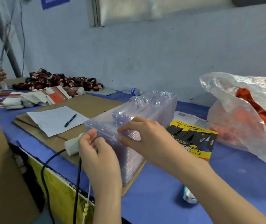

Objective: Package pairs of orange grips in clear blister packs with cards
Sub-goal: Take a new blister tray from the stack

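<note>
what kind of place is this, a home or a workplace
Probably a small packing workshop: a stack of clear blister packs on a blue-covered bench, yellow-and-black cards beside it, and a plastic bag of orange parts.

Item one, left hand (100,159): bare, with a bare left forearm (107,206) visible as far as the lower frame edge. Item two, right hand (148,140): bare, fingernails trimmed short, with a bare right forearm (217,188) visible as far as the lower right corner.
</note>
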